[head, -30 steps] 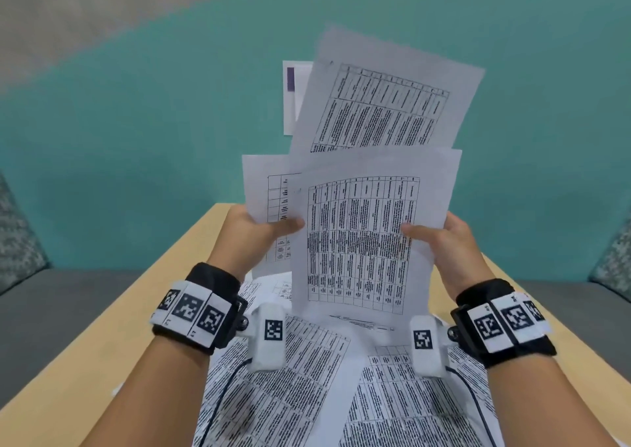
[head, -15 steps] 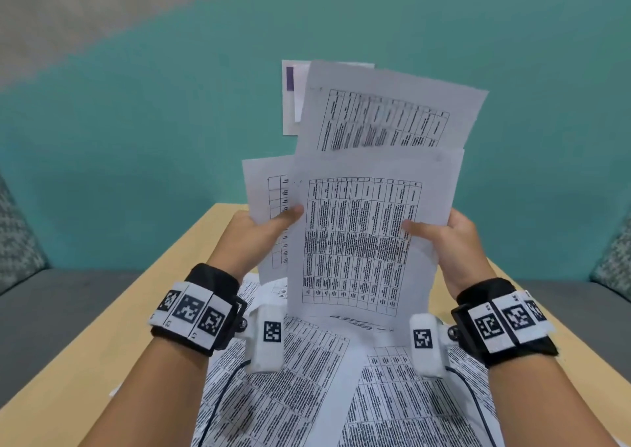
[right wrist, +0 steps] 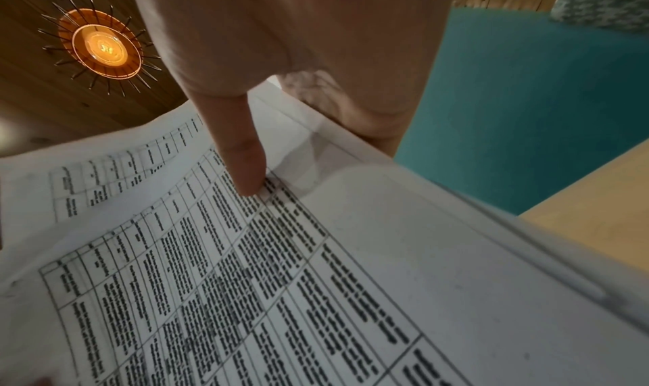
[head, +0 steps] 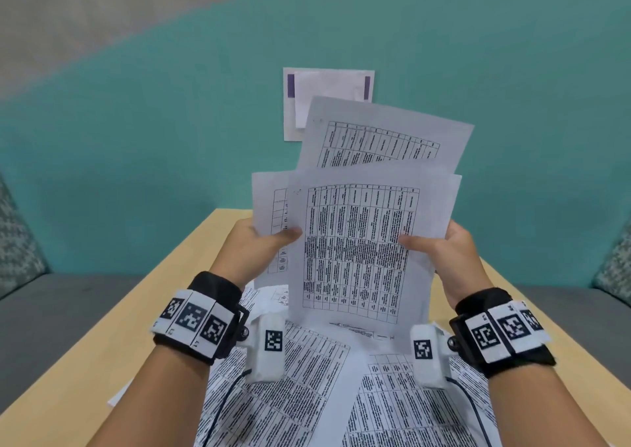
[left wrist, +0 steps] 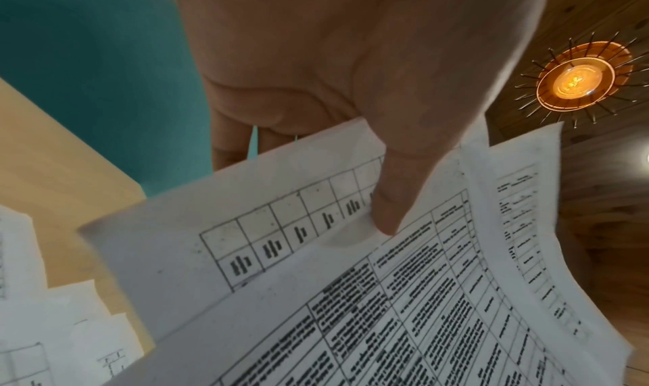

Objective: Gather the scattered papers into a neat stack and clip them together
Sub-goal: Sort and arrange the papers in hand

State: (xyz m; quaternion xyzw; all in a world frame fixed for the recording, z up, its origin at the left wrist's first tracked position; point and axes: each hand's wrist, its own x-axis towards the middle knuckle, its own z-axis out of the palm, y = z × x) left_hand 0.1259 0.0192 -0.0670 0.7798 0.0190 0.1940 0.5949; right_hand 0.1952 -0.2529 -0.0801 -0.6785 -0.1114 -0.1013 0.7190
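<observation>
**A:** Head view first. What do you have?

**B:** I see both hands raised above the table (head: 112, 327), holding a fan of printed sheets (head: 358, 242) upright. The left hand (head: 252, 252) pinches the fan's left edge, thumb on the front. The right hand (head: 454, 252) pinches the right edge the same way. The fan's long axis runs up and away from the wrists, and one rear sheet (head: 386, 132) sticks up above the front one, tilted to the right. More loose papers (head: 307, 388) lie flat on the table below the fan, nearer to me than the hands.

**A:** Left wrist view?

**B:** The left hand (left wrist: 351, 59) has its thumb (left wrist: 389, 197) pressed on the printed sheets (left wrist: 351, 295) where two overlap; its fingers go behind the paper. The edges are clearly not flush.

**A:** Right wrist?

**B:** Same story: the right hand (right wrist: 298, 45) has its thumb (right wrist: 246, 164) down on the printed sheets (right wrist: 281, 281), with the fingers behind them. (No clip shows in any view.)

**A:** So the next move?

**B:** I judge that the raised rear sheet must slide down along the long axis. It leans towards the right hand, so that hand is the nearer one to square it.
</observation>
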